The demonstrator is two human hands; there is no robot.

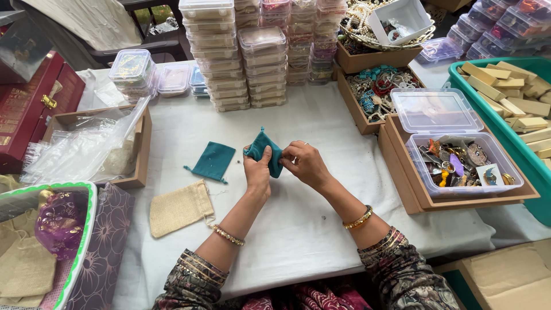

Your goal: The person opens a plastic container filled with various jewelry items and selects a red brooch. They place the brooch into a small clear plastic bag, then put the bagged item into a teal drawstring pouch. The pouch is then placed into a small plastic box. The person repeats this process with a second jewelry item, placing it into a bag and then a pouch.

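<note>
1. Head view, looking down: both my hands meet over the white tablecloth (298, 212) and share one small teal pouch (265, 150).
2. My left hand (257, 172) has its fingers curled shut around the pouch's left side, thumb pressed on the cloth.
3. My right hand (306, 162) pinches the pouch's right edge with fingertips closed on the fabric.
4. The pouch sits lifted just above the table, one pointed corner sticking up.
5. A second teal pouch (213, 161) lies flat on the cloth just left of my hands.
6. A beige burlap pouch (179, 208) lies nearer me, also to the left.
7. An open clear plastic box (462, 165) of trinkets rests in a wooden tray (402, 178) to my right.
8. Stacks of clear lidded boxes (241, 57) stand behind, well apart from my hands.
</note>
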